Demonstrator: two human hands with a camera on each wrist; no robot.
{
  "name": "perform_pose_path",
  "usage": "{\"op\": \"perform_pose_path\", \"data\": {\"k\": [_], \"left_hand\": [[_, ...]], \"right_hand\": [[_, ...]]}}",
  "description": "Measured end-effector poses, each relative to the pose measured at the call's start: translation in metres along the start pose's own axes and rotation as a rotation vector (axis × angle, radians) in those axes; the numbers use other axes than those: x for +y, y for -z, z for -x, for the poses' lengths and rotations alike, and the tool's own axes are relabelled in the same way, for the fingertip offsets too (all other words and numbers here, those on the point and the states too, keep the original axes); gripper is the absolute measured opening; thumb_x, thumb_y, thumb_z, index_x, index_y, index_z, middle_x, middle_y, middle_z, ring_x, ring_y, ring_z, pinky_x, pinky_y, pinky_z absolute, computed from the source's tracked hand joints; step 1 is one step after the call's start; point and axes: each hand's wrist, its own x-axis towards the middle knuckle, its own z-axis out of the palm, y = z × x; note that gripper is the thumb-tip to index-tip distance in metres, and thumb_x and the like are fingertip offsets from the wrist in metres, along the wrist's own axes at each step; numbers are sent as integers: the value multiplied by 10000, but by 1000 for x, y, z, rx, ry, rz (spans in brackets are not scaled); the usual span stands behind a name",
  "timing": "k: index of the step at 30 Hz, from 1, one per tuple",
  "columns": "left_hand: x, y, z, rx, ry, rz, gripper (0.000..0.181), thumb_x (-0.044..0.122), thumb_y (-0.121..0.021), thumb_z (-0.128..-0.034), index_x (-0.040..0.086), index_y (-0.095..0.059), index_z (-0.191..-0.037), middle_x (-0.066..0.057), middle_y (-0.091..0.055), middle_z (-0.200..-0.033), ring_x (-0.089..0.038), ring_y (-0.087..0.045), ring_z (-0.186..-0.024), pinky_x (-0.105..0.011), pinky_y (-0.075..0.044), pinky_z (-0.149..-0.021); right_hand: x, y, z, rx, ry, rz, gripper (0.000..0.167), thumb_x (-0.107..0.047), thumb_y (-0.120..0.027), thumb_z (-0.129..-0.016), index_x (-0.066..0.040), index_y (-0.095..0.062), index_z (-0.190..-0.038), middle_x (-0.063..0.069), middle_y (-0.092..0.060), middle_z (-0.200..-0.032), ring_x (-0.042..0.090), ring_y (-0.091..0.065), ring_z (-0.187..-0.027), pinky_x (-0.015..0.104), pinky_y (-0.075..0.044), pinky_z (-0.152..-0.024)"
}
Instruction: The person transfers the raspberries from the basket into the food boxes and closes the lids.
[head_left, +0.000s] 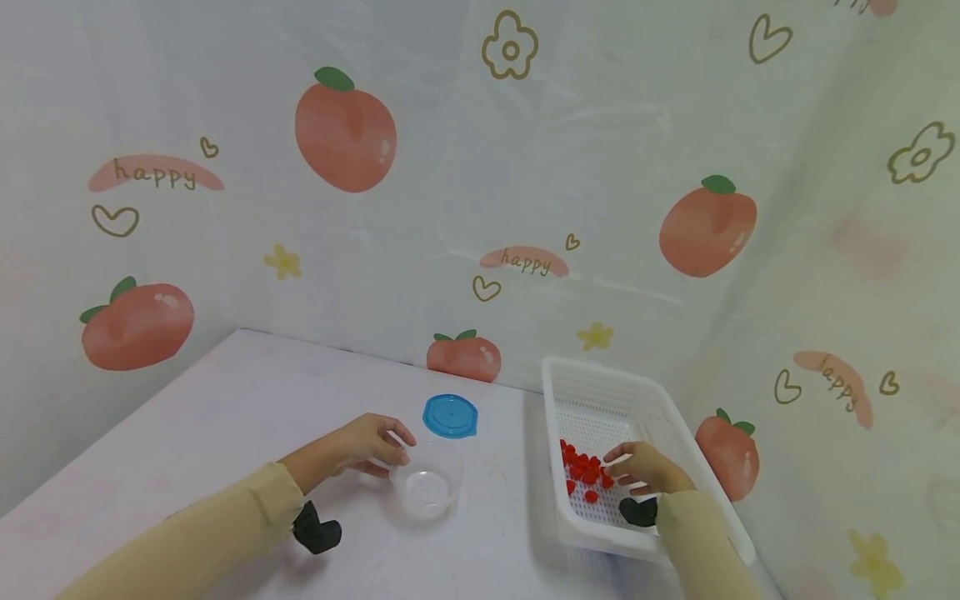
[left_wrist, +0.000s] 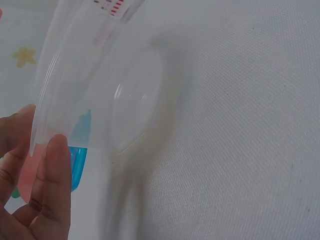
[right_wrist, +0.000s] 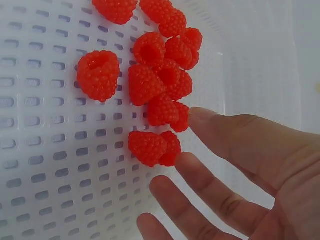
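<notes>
- Left of the middle, a beige left sleeve (head_left: 187,533) reaches in from the near side over the white counter (head_left: 247,392), with a black wrist piece (head_left: 317,531) below the cuff.
- The left hand (head_left: 367,446) pinches the rim of a bowl, thumb on one side of the wall and fingers on the other.
- That clear plastic bowl (head_left: 426,487) is at about the middle of the counter, mouth up, its round base near or on the surface; whether it sits flat I cannot tell.
- Just beyond the bowl, towards the counter's far edge, a blue lid (head_left: 450,417) with a small tab lies flat.
- A white perforated plastic basket (head_left: 611,537) stands along the counter's right edge, its far end by the far right corner.
- Inside it, red raspberries (head_left: 583,471) are bunched against the left wall; one single raspberry (right_wrist: 98,75) sits apart from them on the slotted floor.
- The right hand (head_left: 643,468) is in the basket, just right of the bunch, fingers apart and gripping nothing; I cannot tell whether the tips touch the fruit.
- A beige right sleeve (head_left: 701,542) crosses the basket's near right rim.
</notes>
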Motion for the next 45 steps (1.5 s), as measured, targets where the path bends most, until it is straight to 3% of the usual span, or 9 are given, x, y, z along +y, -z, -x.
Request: {"op": "perform_pose_path", "data": {"k": [8,15,32,45], "left_hand": [[-1,-1,-2,13,15,-6,274,97,-750,-831,51,-659,-1086,-100,-637,-960,-218,-611,-830,-339,-594,-705],[0,-1,-1,16,10,-6,266,82,-748,-829,49,-662,-1078,-99,-637,-956,-214,-604,-808,-319,-591,-693],[-1,-2,-3,31,9,-13,265,64,-754,-818,32,-664,-1066,-97,-644,-918,-205,-602,-754,-288,-578,-656],[-1,-3,-6,36,2,-10,268,59,-764,-807,33,-669,-1056,-101,-623,-907,-205,-588,-713,-273,-573,-645]], "right_hand": [[-1,-5,5,3,-52,96,272,-137,-701,-859,-10,-643,-1092,106,-666,-1037,249,-637,-880,422,-568,-777],[-4,-7,7,7,-71,74,255,-84,-701,-836,-14,-651,-1077,124,-647,-1041,256,-625,-871,401,-564,-776],[0,-10,1,-30,-46,199,135,-29,-696,-820,-37,-673,-952,86,-645,-890,224,-606,-779,352,-566,-736],[-1,-9,4,-26,-49,218,177,-56,-734,-808,-51,-663,-970,80,-646,-925,213,-608,-794,359,-574,-777]]}}
